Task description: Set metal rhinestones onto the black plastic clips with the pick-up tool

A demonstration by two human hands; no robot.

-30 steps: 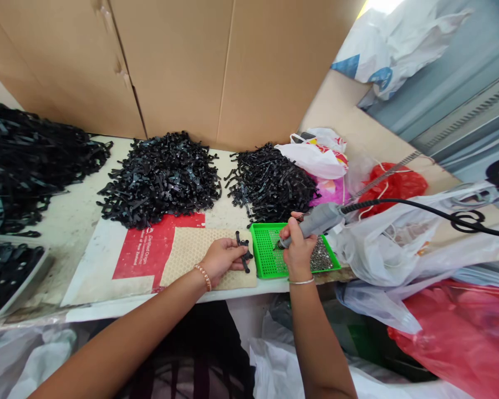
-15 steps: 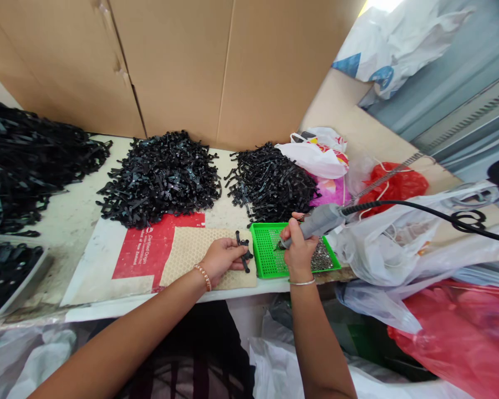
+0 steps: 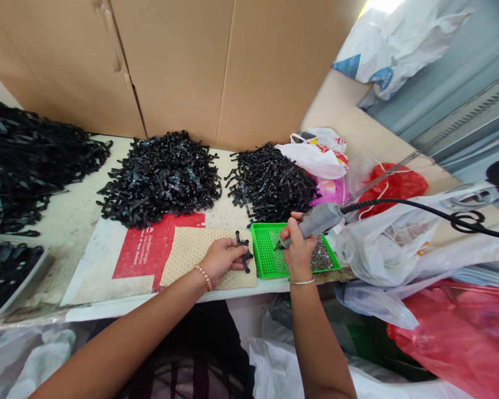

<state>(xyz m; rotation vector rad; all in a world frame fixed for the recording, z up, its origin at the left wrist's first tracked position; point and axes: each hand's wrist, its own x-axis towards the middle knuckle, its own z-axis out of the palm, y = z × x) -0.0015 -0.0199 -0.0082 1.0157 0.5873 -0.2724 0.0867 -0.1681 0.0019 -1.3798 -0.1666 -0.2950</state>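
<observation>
My left hand (image 3: 221,258) rests on a beige honeycomb mat (image 3: 187,249) and pinches a small black plastic part (image 3: 244,249) at the mat's right end. My right hand (image 3: 298,246) is wrapped round a grey corded power screwdriver (image 3: 316,220), its tip pointing down into a green mesh tray (image 3: 270,250). Small silvery screws (image 3: 321,257) lie heaped in the tray's right half, partly hidden behind my right hand.
Piles of black plastic parts lie along the back: far left (image 3: 25,158), middle (image 3: 160,177), right (image 3: 270,183). A tray of more parts (image 3: 4,271) is at the left edge. Plastic bags (image 3: 399,244) crowd the right side. Cardboard walls (image 3: 178,61) stand behind. The tool's black cable (image 3: 432,213) runs right.
Almost nothing has moved; the screwdriver tip shifts very slightly over the green tray, and my left hand keeps the black part in place.
</observation>
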